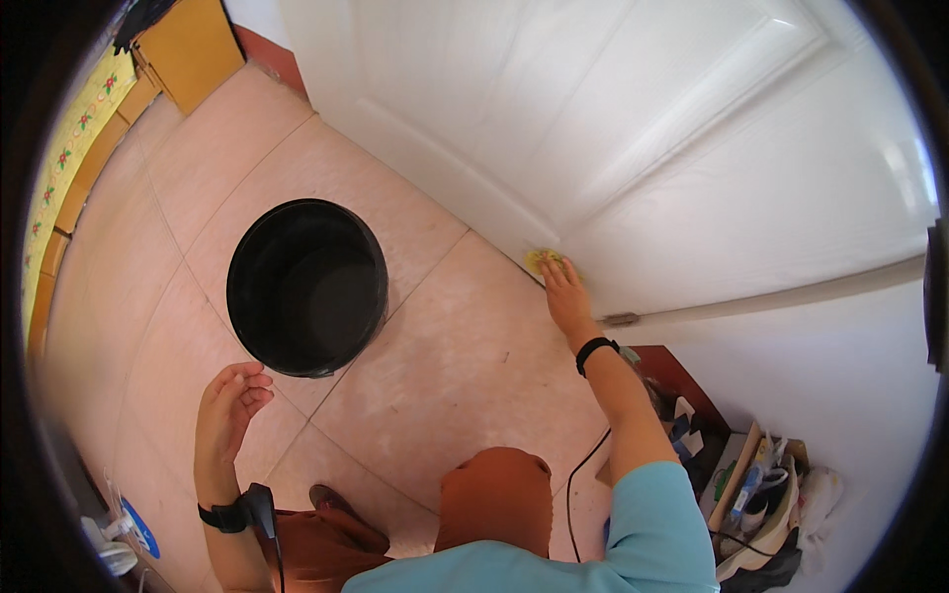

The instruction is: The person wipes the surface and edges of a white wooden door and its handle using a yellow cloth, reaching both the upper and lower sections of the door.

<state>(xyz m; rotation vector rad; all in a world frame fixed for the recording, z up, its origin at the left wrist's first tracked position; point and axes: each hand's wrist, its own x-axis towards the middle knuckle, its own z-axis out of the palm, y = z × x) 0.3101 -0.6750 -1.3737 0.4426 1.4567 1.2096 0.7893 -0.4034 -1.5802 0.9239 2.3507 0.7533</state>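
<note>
My right hand (565,292) presses a yellow sponge or cloth (544,261) against the bottom of a white panelled door (465,148); its exact kind is too small to tell. The fingers lie over it, close to the floor. Beside a black bucket (308,287), my left hand (235,403) hangs in the air with its fingers loosely bent and apart, holding nothing. The bucket stands upright on the tiled floor, its mouth facing up, and its inside looks dark.
A box of odds and ends (761,494) sits by the wall at the lower right, near a black cable (573,494). Yellow-brown furniture (188,54) and a flowered yellow cloth (74,148) line the far left. Pink tiles (425,376) cover the floor.
</note>
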